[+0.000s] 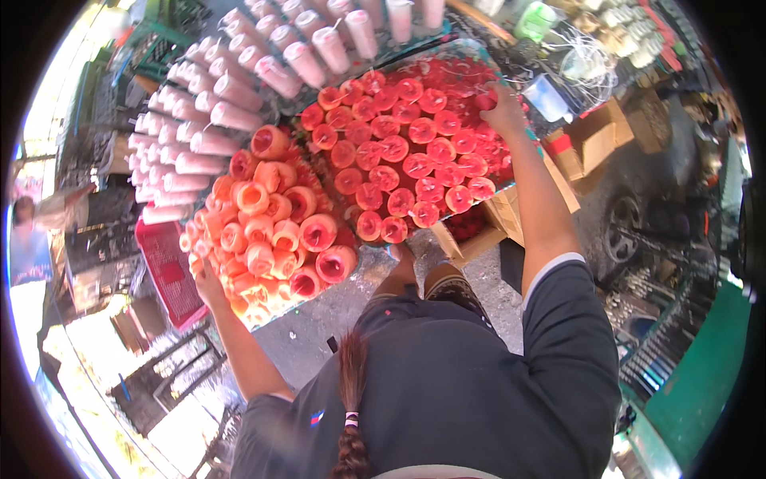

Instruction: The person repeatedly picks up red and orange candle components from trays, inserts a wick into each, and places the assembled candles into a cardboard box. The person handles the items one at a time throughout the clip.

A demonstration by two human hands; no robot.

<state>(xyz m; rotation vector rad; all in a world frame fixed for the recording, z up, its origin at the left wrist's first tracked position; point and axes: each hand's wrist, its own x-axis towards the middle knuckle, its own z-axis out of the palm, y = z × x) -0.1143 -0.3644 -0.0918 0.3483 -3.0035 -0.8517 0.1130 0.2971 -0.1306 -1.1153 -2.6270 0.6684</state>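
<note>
On the stained table [456,72], red cups [384,176] stand close-set, perhaps saving room; far right, the right hand [504,116] pinches a red lump [483,101]. Near left, by orange cups [259,230], the left hand [209,285] has a grip I can't tell.

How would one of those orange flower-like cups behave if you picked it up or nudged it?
The orange cups would probably roll if nudged: their sides look rounded and they lean at various angles. They may be light for their size, since several show a hollow, open mouth. Their rims look fairly thin, so a hard squeeze might dent them.
</note>
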